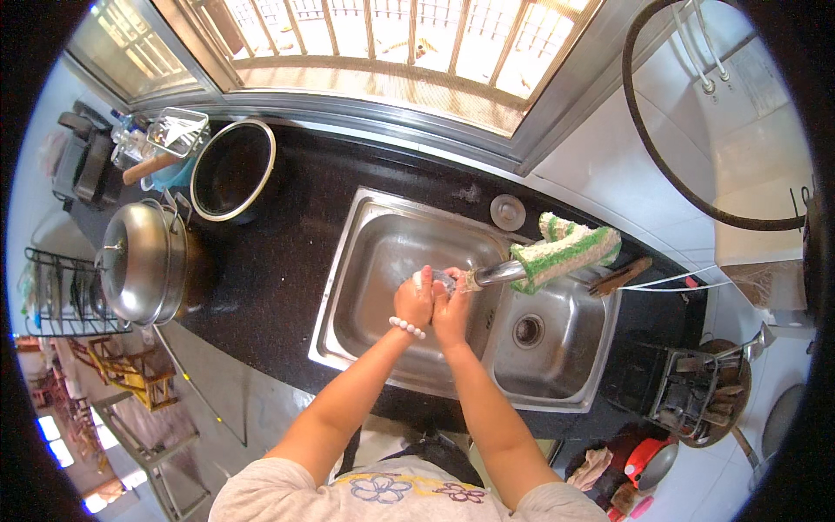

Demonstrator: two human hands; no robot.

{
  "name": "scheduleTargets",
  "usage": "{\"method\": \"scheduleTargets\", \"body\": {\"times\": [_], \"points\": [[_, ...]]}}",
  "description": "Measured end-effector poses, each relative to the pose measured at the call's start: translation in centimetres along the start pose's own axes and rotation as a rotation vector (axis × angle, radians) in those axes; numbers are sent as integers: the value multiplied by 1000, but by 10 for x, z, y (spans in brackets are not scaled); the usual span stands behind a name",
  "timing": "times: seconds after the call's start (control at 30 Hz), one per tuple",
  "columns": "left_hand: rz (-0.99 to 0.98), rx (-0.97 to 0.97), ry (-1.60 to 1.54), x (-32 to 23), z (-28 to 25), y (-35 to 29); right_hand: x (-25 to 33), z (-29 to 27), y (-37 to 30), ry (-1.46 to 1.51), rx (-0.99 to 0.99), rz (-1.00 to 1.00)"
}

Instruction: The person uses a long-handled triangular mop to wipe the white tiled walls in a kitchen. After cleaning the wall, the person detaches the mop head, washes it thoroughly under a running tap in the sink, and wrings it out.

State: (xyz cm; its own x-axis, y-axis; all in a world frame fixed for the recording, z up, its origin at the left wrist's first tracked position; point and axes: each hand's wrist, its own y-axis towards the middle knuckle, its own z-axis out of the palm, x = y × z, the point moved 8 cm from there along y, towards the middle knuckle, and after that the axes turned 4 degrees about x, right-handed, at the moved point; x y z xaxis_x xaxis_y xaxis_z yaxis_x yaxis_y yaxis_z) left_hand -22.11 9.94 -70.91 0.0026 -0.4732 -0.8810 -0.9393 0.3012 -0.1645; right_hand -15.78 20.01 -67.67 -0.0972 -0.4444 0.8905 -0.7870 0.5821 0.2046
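Note:
My left hand [414, 298], with a white bead bracelet [406, 327] at its wrist, meets my right hand [450, 309] over the large basin of the steel double sink [346, 252]. Both look closed, thumbs up and pressed close together. Something clear and shiny shows between and just beyond them; whether it is water or a clear object I cannot tell. The faucet [497, 274] ends right at my right fingers. Its body is wrapped in green and cream cloth [565, 257].
A round drain plug [508, 212] lies behind the sink. On the left of the black counter [296, 261] stand a dark pot [230, 174] and a lidded steel pot [139, 261]. At the right are a utensil rack [687, 391] and a red-handled item [648, 461].

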Motion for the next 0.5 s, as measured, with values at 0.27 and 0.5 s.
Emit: {"method": "scheduleTargets", "body": {"times": [0.27, 0.5], "points": [[9, 302, -255, -18, -2, -1, -95, 16, 14, 182, -42, 418], [-98, 238, -775, 30, 2, 3, -102, 37, -21, 602, 220, 831]]}}
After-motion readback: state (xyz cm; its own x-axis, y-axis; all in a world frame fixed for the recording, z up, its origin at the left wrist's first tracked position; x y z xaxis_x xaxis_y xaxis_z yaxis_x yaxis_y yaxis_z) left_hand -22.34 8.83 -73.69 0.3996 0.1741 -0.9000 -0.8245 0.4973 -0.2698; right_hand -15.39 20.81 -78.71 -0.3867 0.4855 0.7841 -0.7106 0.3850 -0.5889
